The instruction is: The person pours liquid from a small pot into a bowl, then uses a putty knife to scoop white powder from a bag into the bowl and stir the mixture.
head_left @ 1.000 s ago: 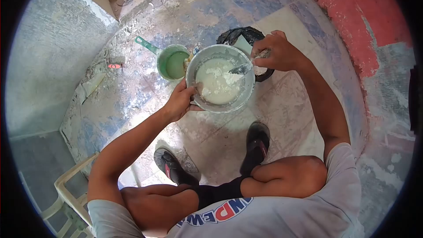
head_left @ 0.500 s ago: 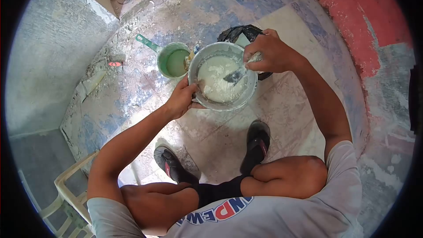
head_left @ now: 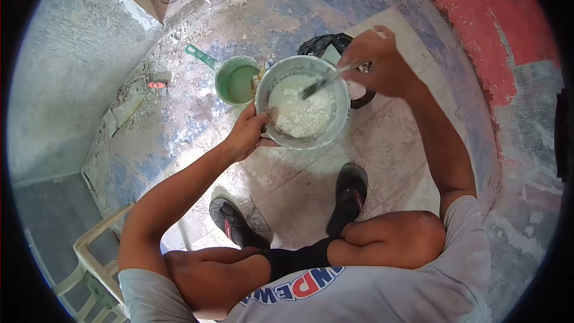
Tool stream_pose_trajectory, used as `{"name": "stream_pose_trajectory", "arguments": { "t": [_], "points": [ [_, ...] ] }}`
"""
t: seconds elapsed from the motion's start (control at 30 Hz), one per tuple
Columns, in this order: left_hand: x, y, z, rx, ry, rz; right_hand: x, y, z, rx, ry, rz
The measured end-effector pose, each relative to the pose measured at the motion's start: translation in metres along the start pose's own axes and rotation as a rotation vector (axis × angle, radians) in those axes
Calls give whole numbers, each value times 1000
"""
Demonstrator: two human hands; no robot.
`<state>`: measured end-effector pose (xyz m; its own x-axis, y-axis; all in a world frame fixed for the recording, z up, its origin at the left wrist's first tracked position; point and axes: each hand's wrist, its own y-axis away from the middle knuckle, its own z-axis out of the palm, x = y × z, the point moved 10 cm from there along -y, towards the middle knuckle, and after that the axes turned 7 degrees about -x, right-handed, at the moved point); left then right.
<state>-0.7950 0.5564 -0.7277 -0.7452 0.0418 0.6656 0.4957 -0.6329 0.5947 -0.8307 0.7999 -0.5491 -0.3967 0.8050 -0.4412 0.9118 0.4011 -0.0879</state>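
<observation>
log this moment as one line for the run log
left hand: grips bowl rim | right hand: holds mixing tool, blade at white paste | beside bowl: green scoop, black bag

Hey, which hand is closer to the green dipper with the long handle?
Left. The left hand grips the rim of the metal bowl, close beside the green dipper. The right hand is across the bowl on its far side, holding the stirring tool.

left hand (head_left: pixel 246 134): grip closed, arm extended | right hand (head_left: pixel 379 63): fisted (wrist raised), elbow bent
</observation>
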Motion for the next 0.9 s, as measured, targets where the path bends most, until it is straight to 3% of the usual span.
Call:
{"name": "stream_pose_trajectory", "arguments": {
  "t": [0.03, 0.1, 0.17, 0.23, 0.37, 0.47, 0.67, 0.73, 0.9],
  "points": [
    [-1, 0, -1, -13, 2, -8, 15, 2, -13, 92, 60, 19],
    [-2, 1, -5, -8, -21, -14, 64, 5, -20, -55, 94, 313],
    [-4, 1, -6, -5, -29, -16, 96, 18, -17, 22, 200, 332],
    [-5, 2, -7, 4, -37, -27, 127, 31, 7, -78, 414, 413],
    [-5, 1, -5, 10, -18, -24, 134, 42, 43, 3, 541, 275],
    [-4, 1, -3, 11, -14, -26, 139, 43, 58, -53, 558, 286],
    [-2, 1, -6, 38, -39, -41, 155, 56, 80, -238, 384, 378],
    [-2, -1, -4, 12, -11, -20, 177, 67, 82, -303, 266, 537],
    [-2, -2, -1, -16, -8, -18, 193, 77, 58, -279, 93, 645]
  ]
}}
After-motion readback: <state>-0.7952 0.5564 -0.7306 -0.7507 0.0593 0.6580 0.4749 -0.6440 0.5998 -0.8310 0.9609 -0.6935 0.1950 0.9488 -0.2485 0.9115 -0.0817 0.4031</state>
